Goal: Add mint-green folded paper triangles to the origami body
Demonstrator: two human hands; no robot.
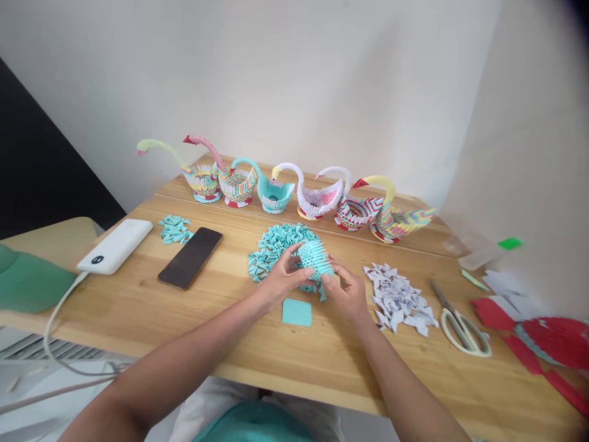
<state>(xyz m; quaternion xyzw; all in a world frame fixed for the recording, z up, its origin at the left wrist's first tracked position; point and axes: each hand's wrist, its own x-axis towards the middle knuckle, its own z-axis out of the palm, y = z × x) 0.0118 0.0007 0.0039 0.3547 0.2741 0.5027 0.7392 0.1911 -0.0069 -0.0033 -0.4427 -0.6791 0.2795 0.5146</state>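
Note:
Between my two hands I hold a turquoise piece of modular origami (313,256), built from many small folded paper units. My left hand (289,274) grips its left side, thumb in front and fingers behind. On its right side my right hand (346,287) has thumb and fingers closed on the edge. Behind and below it spreads a pile of loose turquoise folded paper pieces (280,242), partly hidden by my hands. A flat turquoise paper rectangle (297,312) lies on the table just in front of my hands.
Several paper swans (275,195) line the back of the wooden table (221,325). Leftward are a phone (190,258), a white power bank (116,245) with a cable, and a small turquoise pile (175,228). Rightward lie white folded pieces (401,299), scissors (461,325) and red paper (561,341).

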